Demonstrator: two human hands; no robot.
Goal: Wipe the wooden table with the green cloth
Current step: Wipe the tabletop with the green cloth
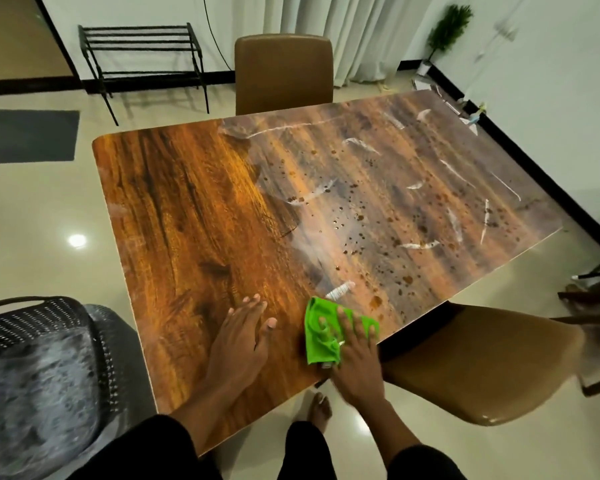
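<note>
Head view: a person's right hand [357,351] presses the green cloth [317,327] with straight fingers at the wooden table's [187,202] near edge, while the left hand [238,337] rests flat beside it. The spattered stretch [413,202] runs ahead and rightward along the table's length, nearer the right hand.

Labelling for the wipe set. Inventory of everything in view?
wooden table: 1, brown, centre
stains: many, brown spots and white streaks, table's right half
green cloth: 1, green, near table edge
far chair: 1, tan, behind table
near chair: 1, tan, right of table
mesh chair: 1, black, grey cushion, lower left
rack: 1, black, far left
mat: 1, grey, floor left
potted plant: 1, green, far right corner
foot: 1, bare, on floor
left hand: 1, flat on table beside cloth
right hand: 1, fingers spread pressing cloth
</note>
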